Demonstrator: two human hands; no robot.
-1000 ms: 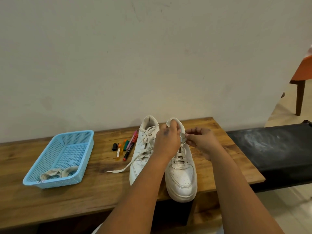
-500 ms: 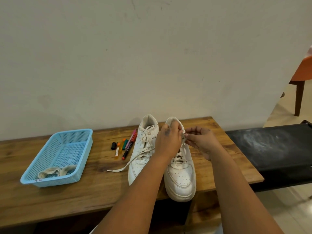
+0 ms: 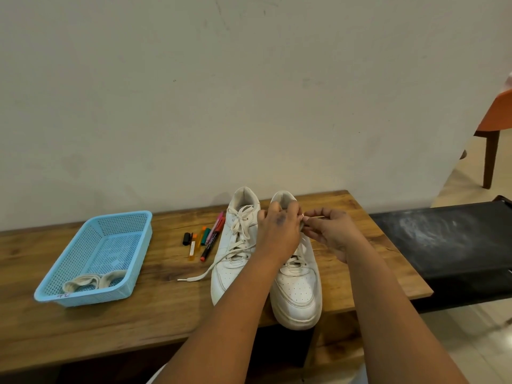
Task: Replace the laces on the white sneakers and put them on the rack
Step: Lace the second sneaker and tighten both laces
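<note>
Two white sneakers stand side by side on the wooden bench (image 3: 83, 328), toes toward me. The left sneaker (image 3: 232, 261) is laced, with one lace end (image 3: 194, 277) trailing onto the wood. My left hand (image 3: 278, 236) covers the upper eyelets of the right sneaker (image 3: 297, 295) and grips its collar and lace. Just to the right, my right hand (image 3: 329, 231) pinches the lace tip (image 3: 315, 217) close to the left fingers. A blue basket (image 3: 94, 256) at the left holds rolled off-white laces (image 3: 91, 281).
Several markers (image 3: 206, 239) lie between the basket and the sneakers. The wall rises directly behind the bench. A black low surface (image 3: 448, 245) adjoins the bench on the right, and an orange chair (image 3: 496, 126) stands farther back on the tiled floor.
My right hand has drawn the lace tip slightly up and right, away from the shoe. The left hand stays on the right sneaker's collar.
</note>
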